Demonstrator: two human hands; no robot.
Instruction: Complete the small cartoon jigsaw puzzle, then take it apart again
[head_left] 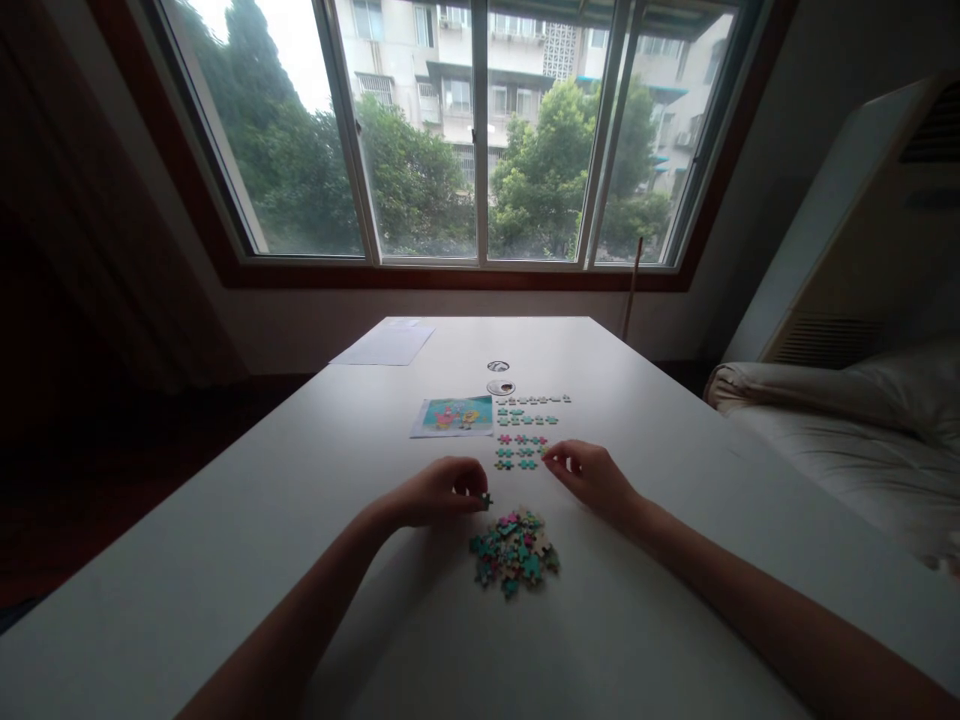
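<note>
A loose heap of puzzle pieces (515, 550) in teal, pink and tan lies on the white table (225, 520) in front of me. My left hand (442, 492) is curled just above the heap, pinching one small dark piece at its fingertips. My right hand (589, 472) rests to the right, fingers bent, its fingertips touching the end of the nearest row of sorted pieces (519, 452). More rows of pieces (531, 408) lie further back. A colourful cartoon reference picture (454, 414) lies left of the rows.
Two small round objects (499, 386) sit behind the rows. A white sheet of paper (384, 345) lies at the far left of the table. A wide window fills the back wall; a bed with pale bedding (840, 410) stands to the right.
</note>
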